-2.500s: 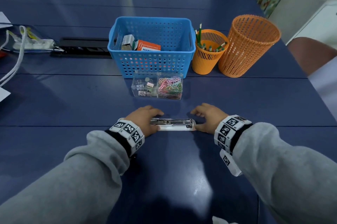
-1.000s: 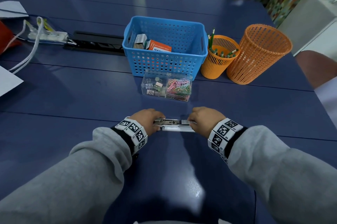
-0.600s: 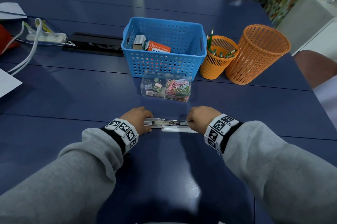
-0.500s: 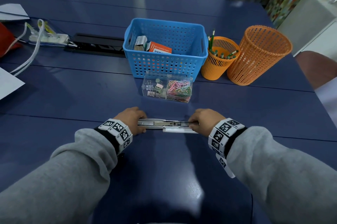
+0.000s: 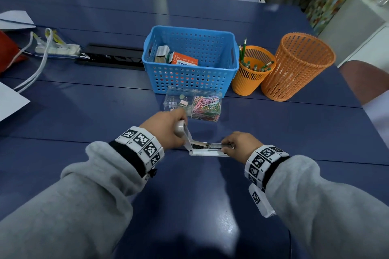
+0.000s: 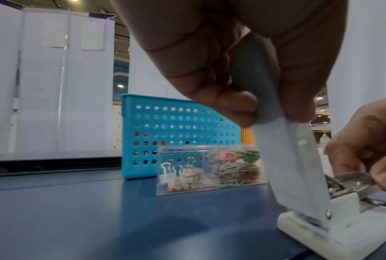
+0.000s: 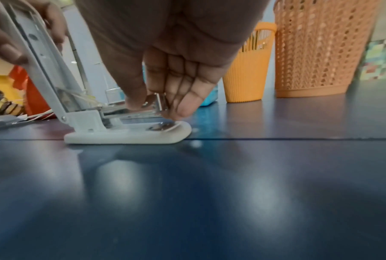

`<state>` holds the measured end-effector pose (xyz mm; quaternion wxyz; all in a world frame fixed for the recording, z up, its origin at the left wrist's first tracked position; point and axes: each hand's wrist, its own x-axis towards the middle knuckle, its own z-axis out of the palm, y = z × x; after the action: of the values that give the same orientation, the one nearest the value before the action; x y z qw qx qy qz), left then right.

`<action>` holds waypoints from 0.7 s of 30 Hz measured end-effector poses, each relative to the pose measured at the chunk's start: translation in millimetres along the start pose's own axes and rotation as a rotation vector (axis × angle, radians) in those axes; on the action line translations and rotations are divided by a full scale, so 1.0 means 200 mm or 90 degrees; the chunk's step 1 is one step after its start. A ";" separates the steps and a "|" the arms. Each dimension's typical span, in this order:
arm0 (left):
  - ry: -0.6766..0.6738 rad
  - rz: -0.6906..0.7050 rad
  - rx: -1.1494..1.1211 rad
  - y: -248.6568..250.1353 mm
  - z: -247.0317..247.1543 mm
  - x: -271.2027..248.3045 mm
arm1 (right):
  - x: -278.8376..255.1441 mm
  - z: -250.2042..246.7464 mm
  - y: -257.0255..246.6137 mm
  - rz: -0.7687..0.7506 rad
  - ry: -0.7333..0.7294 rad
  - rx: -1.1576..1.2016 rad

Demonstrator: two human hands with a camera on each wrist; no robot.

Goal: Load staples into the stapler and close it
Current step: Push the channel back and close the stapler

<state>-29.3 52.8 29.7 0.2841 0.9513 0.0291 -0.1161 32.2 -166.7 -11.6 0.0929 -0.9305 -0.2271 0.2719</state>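
Note:
A white stapler lies on the blue table, its base (image 5: 207, 153) (image 7: 130, 135) flat. My left hand (image 5: 166, 130) (image 6: 267, 112) pinches the end of the top cover (image 5: 188, 136) (image 6: 294, 158) (image 7: 43, 66), which stands steeply tilted up from the hinge at the left. My right hand (image 5: 240, 145) (image 7: 158, 105) pinches the front end of the metal magazine (image 6: 352, 181) (image 7: 130, 110), just above the base. Whether staples sit in the magazine I cannot tell. An orange staple box (image 5: 184, 61) lies in the blue basket.
Behind the stapler stand a clear box of clips (image 5: 193, 105), the blue basket (image 5: 189, 81), an orange pencil cup (image 5: 250, 77) and an orange mesh bin (image 5: 294, 69). A power strip with cables (image 5: 56, 49) and paper (image 5: 10, 102) lie at the left.
The top cover lay flat, folded out to the left; my left hand has swung it up to a steep tilt. My right hand stays on the magazine's front end.

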 end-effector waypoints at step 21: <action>-0.170 0.042 0.057 0.17 0.42 0.20 | -0.06 0.09 0.11 0.101 0.039 0.213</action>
<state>-2.4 -20.9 -29.8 0.2467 0.9395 -0.0454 -0.2331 21.9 -190.5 -27.4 0.2315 -0.9250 -0.1015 0.2836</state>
